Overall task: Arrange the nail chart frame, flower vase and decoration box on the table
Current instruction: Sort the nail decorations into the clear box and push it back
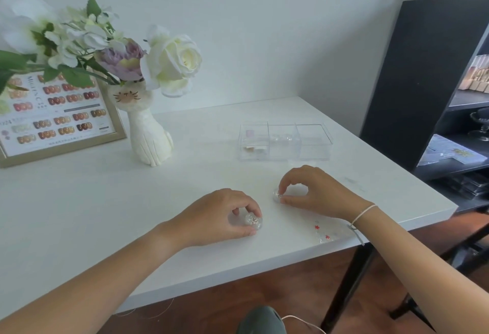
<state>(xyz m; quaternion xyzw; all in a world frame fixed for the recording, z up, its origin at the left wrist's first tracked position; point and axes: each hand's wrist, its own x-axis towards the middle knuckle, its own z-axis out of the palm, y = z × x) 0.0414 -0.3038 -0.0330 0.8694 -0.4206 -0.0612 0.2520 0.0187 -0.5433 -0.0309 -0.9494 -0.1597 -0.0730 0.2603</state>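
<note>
Decoration box clear plastic, three compartments, rectangular

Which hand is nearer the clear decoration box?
Right. The right hand sits just in front of the decoration box; the left hand is further toward the table's near edge, left of it.

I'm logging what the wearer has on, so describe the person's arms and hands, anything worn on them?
Both forearms are bare, with no sleeves, gloves or rings visible. The right hand has a thin white cord bracelet round its wrist. The left hand and its wrist wear nothing.
</note>
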